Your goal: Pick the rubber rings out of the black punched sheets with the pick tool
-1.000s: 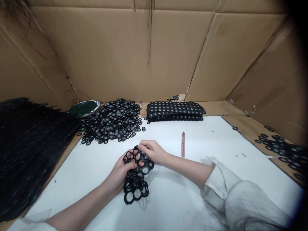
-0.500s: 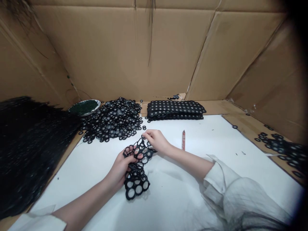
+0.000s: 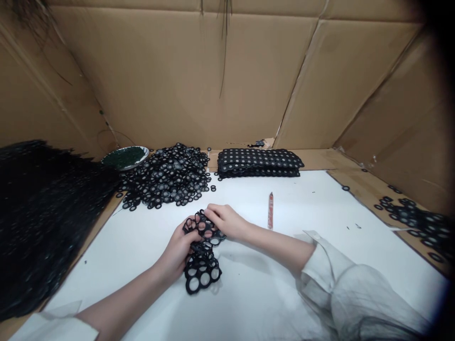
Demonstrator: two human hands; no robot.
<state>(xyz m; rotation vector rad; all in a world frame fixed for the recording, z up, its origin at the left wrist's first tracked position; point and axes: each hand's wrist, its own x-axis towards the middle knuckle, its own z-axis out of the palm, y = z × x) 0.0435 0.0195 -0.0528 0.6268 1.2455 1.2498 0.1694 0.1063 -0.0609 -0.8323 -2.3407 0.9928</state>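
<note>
A black rubber web of joined rings [image 3: 202, 270] with empty holes lies bunched on the white sheet [image 3: 142, 246] at the middle. My left hand [image 3: 179, 251] grips its left side with curled fingers. My right hand [image 3: 225, 221] pinches its upper edge, fingers closed on the rings. The lower part of the web rests flat on the sheet below both hands.
A heap of loose black rings with grey centres [image 3: 167, 177] lies behind the hands. A stack of ring sheets [image 3: 258, 162] sits to its right, a green-filled dish [image 3: 125, 157] to its left. A red-brown blade tool [image 3: 270, 210] lies right of my hand. Black scrap [image 3: 39, 222] piles left; more rings [image 3: 415, 218] lie right.
My right hand had pulled the web's upper edge up and away, stretching it; now it has come back toward my left hand and the web is bunched again.
</note>
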